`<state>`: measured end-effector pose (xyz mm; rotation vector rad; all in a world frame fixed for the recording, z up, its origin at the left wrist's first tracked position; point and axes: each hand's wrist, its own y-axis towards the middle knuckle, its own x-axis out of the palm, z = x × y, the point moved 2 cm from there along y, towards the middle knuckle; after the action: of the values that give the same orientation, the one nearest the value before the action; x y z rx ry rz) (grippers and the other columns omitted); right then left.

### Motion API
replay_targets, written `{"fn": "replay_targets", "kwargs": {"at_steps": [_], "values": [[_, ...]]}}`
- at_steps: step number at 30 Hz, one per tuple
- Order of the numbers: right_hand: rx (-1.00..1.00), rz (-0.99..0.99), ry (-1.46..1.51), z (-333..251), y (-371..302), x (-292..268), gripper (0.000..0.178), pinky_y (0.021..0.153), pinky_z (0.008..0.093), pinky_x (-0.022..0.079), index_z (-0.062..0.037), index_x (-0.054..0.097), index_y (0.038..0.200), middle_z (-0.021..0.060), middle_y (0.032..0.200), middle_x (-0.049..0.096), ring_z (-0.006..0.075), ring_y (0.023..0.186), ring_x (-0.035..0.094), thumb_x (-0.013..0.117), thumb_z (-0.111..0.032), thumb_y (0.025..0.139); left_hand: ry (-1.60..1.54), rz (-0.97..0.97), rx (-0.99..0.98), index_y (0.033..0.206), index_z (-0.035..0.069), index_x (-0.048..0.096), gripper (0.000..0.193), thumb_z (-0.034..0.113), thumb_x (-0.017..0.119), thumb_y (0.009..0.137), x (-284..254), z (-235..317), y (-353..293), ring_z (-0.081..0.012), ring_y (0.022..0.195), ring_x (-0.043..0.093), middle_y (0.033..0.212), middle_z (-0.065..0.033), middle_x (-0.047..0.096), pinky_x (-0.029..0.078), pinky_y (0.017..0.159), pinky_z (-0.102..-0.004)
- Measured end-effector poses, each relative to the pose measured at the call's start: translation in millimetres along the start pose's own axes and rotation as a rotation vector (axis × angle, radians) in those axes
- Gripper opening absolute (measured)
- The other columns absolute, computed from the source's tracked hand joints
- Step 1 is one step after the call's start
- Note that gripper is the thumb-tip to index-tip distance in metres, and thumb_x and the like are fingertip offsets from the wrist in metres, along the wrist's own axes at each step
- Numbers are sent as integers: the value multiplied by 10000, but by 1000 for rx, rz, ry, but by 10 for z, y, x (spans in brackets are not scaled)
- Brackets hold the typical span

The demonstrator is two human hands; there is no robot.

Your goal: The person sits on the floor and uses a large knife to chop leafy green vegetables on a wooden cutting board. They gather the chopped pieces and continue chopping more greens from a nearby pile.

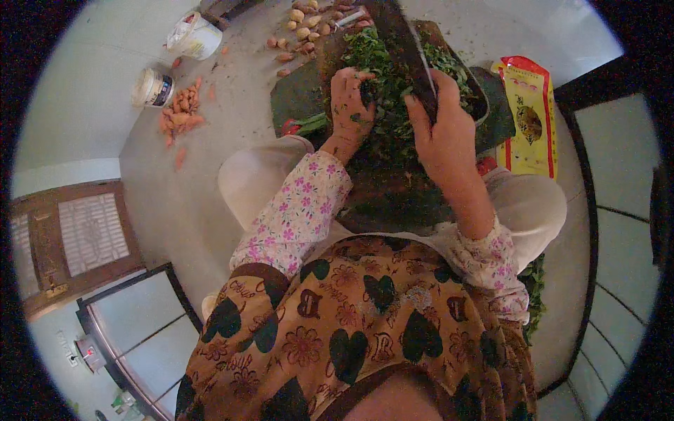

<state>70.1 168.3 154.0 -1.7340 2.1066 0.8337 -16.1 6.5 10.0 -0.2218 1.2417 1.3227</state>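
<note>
My right hand (448, 133) is wrapped round the handle end of a large kitchen knife (404, 45), whose broad dark blade points up and away from me. Beneath the blade lies a heap of chopped leafy greens (382, 116). At the left side of the heap, my left hand (349, 109) has its fingers curled over a bunch of the greens, with bits of leaf stuck to its skin. The surface under the heap is mostly covered; a dark brown board (379, 184) seems to show at the near side, between my knees.
A yellow and red bag (531, 123) lies on the right. Potato-like roots (302, 31) are scattered at the far side. Orange roots (181, 116) are piled at left, near a white bucket (198, 38) and a smaller tub (153, 88). More greens (536, 295) lie beside my right hip.
</note>
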Motion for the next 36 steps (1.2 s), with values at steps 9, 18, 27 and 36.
{"fn": "replay_targets", "kwargs": {"at_steps": [9, 18, 27, 36], "values": [[-34, -17, -136, 242, 12, -30, 392, 622, 480, 489, -39, 405, 1172, 228, 848, 626, 426, 719, 605, 552, -252, 877, -84, 87, 28, 1119, 63, 498, 458, 0, 583, 674, -361, 247, 399, -365, 1038, 480, 1097, -180, 476, 428, 878, -395], [78, 34, -248, 816, -123, -49, 397, 618, 496, 480, -44, 404, 1177, 244, 818, 621, 434, 726, 601, 570, -224, 865, -166, 182, 226, 996, 68, 570, 373, 26, 630, 630, 8, 552, 378, -335, 1014, 497, 1051, -138, 522, 434, 876, -409], [33, -169, -218, 574, -44, 261, 370, 608, 496, 484, -48, 408, 1163, 219, 800, 628, 427, 713, 606, 565, -199, 864, -157, 37, 165, 968, 115, 603, 367, 23, 610, 613, -403, 494, 208, -316, 958, 533, 1004, -106, 576, 472, 803, -409], [-105, 198, 68, 257, -168, 70, 373, 605, 490, 481, -43, 413, 1170, 216, 809, 629, 418, 713, 610, 566, -196, 866, -171, 96, 43, 862, 79, 617, 304, 24, 657, 566, -406, 346, 195, -304, 822, 549, 905, -96, 521, 483, 675, -379]]}}
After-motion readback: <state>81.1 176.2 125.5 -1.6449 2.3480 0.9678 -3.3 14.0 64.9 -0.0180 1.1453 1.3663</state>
